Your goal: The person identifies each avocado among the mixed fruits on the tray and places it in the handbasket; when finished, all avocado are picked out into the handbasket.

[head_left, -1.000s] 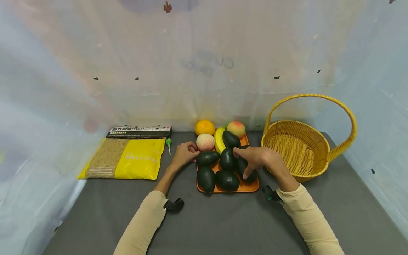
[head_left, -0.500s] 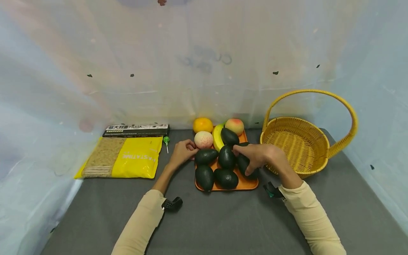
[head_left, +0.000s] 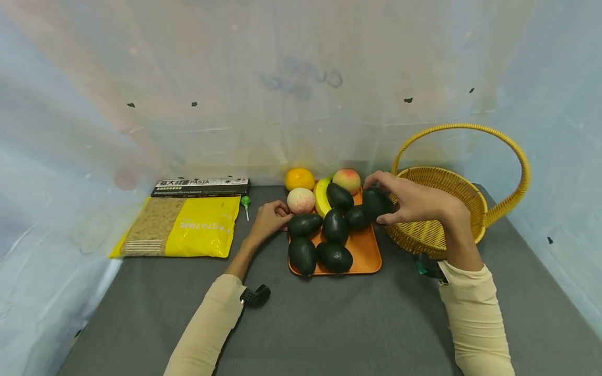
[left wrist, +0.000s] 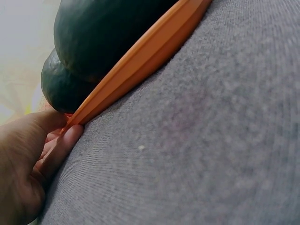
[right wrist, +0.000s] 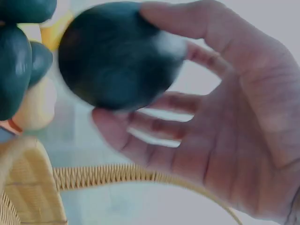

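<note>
- Holding one avocado (head_left: 375, 204) in my R hand (head_left: 414, 201), thumb on one side, fingertips on the other; bit blurry in R wrist view.
- Held avocado pos: in the air at the tray's R edge, just beside the basket (head_left: 400, 238), not in it.
- L hand (head_left: 269, 219) pinching L rim of the orange tray (head_left: 368, 253), thumb inside, fingers outside (L wrist view).
- Hands well apart, one each side of tray.
- Other avocados (head_left: 335, 257), 6 pcs, on tray; one up against the banana (head_left: 322, 198).
- Far end of tray: red-tinted peach (head_left: 347, 181) on R, pale speckled peach (head_left: 301, 201) on L, orange (head_left: 299, 179) behind pale one. Can't tell if pale peach + orange sit on tray or next to it.
- Basket: yellow wicker w/ tall handle (head_left: 470, 126), R of tray; my R hand covers part of it.
- L side of table (head_left: 329, 324): yellow pasta bag (head_left: 202, 224), black pasta box (head_left: 202, 188) behind it, green lollipop (head_left: 245, 201) btwn bag & L hand, stick twd me.
- Beige sleeves (head_left: 207, 318) on both arms.
</note>
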Motion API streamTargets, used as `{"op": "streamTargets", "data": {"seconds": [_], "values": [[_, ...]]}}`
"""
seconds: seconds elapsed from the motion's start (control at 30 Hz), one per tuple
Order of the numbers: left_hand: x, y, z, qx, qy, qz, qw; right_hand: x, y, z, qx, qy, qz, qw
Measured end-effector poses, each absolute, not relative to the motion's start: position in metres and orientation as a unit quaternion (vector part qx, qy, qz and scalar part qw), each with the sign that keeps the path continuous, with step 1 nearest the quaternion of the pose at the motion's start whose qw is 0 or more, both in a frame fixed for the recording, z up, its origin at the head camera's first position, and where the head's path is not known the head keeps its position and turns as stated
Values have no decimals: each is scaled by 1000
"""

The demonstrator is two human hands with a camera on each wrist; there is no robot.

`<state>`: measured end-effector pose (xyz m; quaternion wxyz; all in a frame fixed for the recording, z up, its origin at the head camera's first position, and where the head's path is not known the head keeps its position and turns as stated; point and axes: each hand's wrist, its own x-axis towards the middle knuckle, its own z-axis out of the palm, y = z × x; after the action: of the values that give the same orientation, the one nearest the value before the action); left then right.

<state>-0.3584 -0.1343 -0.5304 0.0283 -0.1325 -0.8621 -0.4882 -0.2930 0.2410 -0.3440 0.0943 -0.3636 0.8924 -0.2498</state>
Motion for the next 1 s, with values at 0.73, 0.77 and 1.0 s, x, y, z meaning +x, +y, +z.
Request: {"op": "streamTargets", "data": {"seconds": [0.73,0.77,1.0], "values": [[-354,-134,-533,-132,-863,-487,25,-301,290,-342,-255,865,-363,-236],[-355,-134,-533,-135,-862,-488,27,-300,292,-341,-246,869,-360,-236],[-356,-133,-531,-141,-865,-481,35,-298,305,-341,-169,906,-330,-202]]}}
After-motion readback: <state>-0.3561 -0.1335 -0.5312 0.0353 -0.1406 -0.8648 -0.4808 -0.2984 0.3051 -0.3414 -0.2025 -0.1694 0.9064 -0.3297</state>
